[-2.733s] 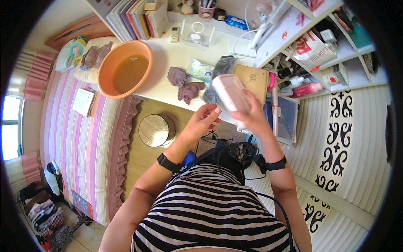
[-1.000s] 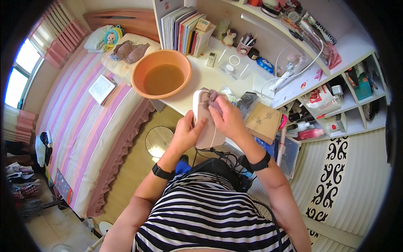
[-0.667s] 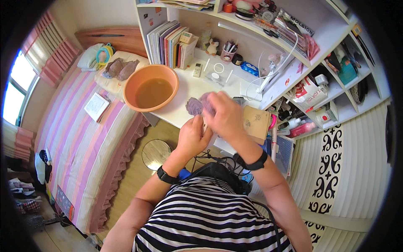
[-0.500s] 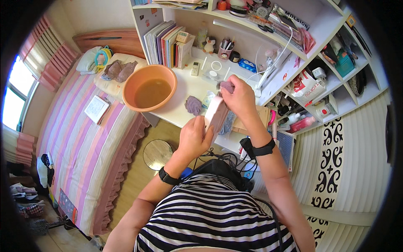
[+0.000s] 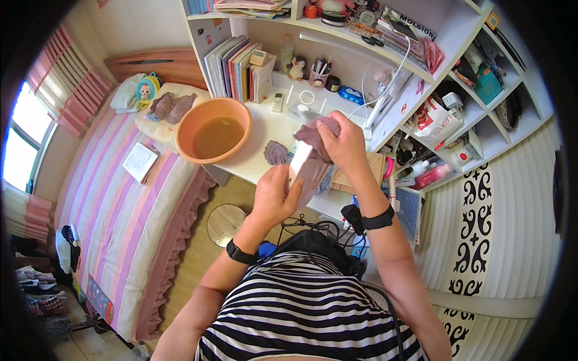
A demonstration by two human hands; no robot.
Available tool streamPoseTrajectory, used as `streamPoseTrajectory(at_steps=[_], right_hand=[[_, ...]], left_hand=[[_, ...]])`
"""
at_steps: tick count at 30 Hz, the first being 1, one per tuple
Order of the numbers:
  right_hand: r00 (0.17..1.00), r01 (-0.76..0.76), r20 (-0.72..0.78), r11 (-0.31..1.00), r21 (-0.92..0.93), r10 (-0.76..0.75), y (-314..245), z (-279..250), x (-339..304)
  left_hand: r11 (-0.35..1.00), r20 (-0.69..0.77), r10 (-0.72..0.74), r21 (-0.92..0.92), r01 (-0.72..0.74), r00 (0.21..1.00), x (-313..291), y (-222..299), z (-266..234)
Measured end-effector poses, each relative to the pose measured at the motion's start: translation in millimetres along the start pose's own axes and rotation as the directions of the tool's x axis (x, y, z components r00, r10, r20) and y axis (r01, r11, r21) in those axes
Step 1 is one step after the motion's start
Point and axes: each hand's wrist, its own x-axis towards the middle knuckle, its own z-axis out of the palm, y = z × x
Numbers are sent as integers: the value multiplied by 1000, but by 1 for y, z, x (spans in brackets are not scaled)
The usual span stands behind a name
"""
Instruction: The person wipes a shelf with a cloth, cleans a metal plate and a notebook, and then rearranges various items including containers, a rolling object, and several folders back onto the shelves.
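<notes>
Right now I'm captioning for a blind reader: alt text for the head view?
Left hand holds a white bottle while the right hand presses a mauve cloth on its top, above a white desk bearing an orange basin.

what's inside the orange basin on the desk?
The orange basin holds murky brownish water. Nothing shows floating in it; whatever might lie below the surface is hidden by the cloudy water.

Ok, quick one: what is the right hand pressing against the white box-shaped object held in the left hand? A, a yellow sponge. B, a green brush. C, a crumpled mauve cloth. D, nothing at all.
C: the right hand grips a crumpled mauve cloth on top of the white box-shaped object, which the left hand holds from below.
</notes>
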Motion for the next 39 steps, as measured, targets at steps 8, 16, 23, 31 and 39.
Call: streamPoseTrajectory(at_steps=[8,16,23,31,39], right_hand=[[951,307,32,924,-227,-308,-28,44,-86],[933,316,-79,905,-286,-350,-46,22,-50],[930,319,-77,891,-322,-361,-44,10,-24],[946,324,103,872,-366,-308,-41,24,-123],[930,320,-41,862,-392,-364,-51,16,-37]], left_hand=[[803,-64,-377,-520,291,924,4,-32,-20],[810,-10,-376,-489,323,927,27,-22,-32],[634,18,-434,-704,320,901,26,-3,-35],[516,-122,-545,-828,217,830,30,-27,-38],[550,2,-478,-779,301,879,37,-10,-7]])
